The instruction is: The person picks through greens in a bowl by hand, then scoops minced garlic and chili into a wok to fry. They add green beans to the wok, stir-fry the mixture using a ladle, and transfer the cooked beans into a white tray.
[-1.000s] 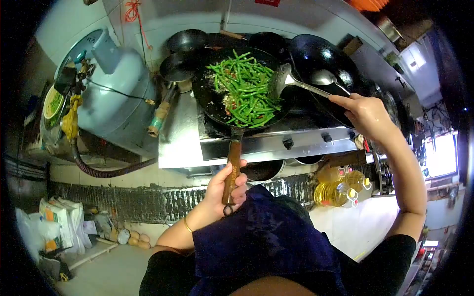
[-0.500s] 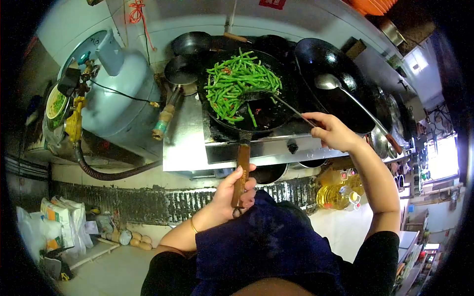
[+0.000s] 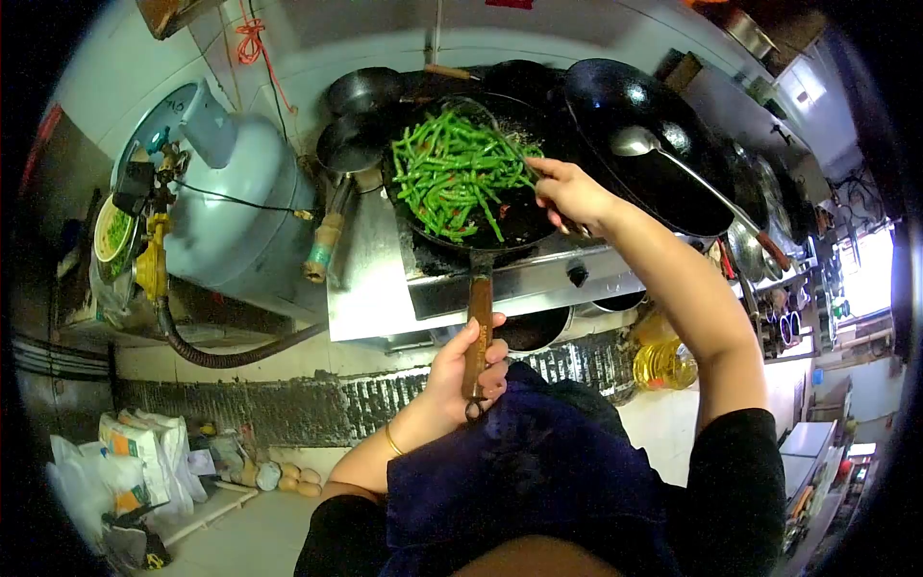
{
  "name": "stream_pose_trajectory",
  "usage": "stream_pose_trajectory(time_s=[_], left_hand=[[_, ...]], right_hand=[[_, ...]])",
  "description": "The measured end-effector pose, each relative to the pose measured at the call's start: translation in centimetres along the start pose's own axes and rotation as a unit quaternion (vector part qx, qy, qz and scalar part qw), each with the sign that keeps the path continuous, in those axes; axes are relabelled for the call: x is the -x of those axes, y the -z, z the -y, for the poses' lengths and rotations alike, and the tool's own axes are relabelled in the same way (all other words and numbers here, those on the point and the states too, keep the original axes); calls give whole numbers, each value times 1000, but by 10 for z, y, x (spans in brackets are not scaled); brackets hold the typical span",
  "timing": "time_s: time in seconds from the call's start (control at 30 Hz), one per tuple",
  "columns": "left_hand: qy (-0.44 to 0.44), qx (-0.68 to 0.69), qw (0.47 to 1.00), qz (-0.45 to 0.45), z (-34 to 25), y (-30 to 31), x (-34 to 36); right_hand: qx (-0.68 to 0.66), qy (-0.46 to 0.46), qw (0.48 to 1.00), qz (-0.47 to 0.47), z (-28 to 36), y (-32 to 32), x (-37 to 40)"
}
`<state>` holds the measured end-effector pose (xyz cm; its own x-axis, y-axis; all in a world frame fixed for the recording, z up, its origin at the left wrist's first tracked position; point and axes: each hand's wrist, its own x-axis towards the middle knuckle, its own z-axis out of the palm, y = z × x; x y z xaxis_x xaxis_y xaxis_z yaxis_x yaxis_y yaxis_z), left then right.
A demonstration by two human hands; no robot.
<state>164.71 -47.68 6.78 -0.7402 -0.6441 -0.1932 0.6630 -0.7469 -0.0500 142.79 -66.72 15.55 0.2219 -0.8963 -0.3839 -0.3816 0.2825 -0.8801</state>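
My left hand (image 3: 468,373) is wrapped round the wooden handle (image 3: 479,327) of a dark wok on the stove. Cut green beans (image 3: 452,173) with small red bits lie in the wok, mostly on its left side. Above the wok's right side, my right hand (image 3: 569,197) is closed on the handle of a metal spatula (image 3: 514,144). The spatula's head reaches to the far edge of the beans and is partly hidden.
A larger black wok (image 3: 663,183) with a steel ladle (image 3: 636,142) stands at the right. Small pans (image 3: 354,144) sit at the left of the stove, beside a blue-grey gas cylinder (image 3: 231,192). An oil bottle (image 3: 663,365) is below right.
My right hand has moved forward and left with the spatula, whose head went from the near side of the beans to their far side. My left hand still holds the wok handle.
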Motion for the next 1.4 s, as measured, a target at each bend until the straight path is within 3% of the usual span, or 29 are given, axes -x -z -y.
stream_pose_trajectory(time_s=[0.1, 0.17, 0.23, 0.33, 0.53, 0.63, 0.77, 0.83, 0.93, 1.03, 1.07, 1.23, 1.4], left_hand=[[4, 12, 1000, 10, -1, 6, -1], [3, 11, 1000, 22, -2, 5, 0], [4, 8, 1000, 28, -2, 4, 0], [-8, -4, 1000, -2, -1, -5, 3], [7, -3, 1000, 11, -5, 1, 4], [11, 10, 1000, 16, -4, 2, 3], [11, 12, 1000, 21, -3, 4, 2], [13, 12, 1000, 17, -5, 3, 3], [20, 14, 999, 22, -5, 8, 2], [12, 8, 1000, 18, -4, 7, 2], [9, 6, 1000, 16, -4, 7, 3], [6, -4, 1000, 14, -4, 6, 4], [5, -21, 1000, 20, -5, 6, 2]], right_hand=[[230, 56, 971, 34, 8, 15, 41], [436, 238, 868, 1, -5, 26, 62], [524, 231, 820, -4, -1, 31, 96], [560, 172, 810, -24, 17, 35, 137], [589, 229, 774, -28, 80, 78, 198], [621, 117, 775, 20, 93, 75, 196], [577, 145, 804, 19, 24, 62, 128], [535, 287, 792, -57, -11, 58, 94], [389, 145, 908, -58, -14, 55, 86], [241, -4, 968, -69, 0, 55, 99], [188, 26, 978, -81, -5, 57, 99], [45, 0, 989, -138, 0, 32, 55], [-21, -59, 996, -66, -1, -3, 40]])
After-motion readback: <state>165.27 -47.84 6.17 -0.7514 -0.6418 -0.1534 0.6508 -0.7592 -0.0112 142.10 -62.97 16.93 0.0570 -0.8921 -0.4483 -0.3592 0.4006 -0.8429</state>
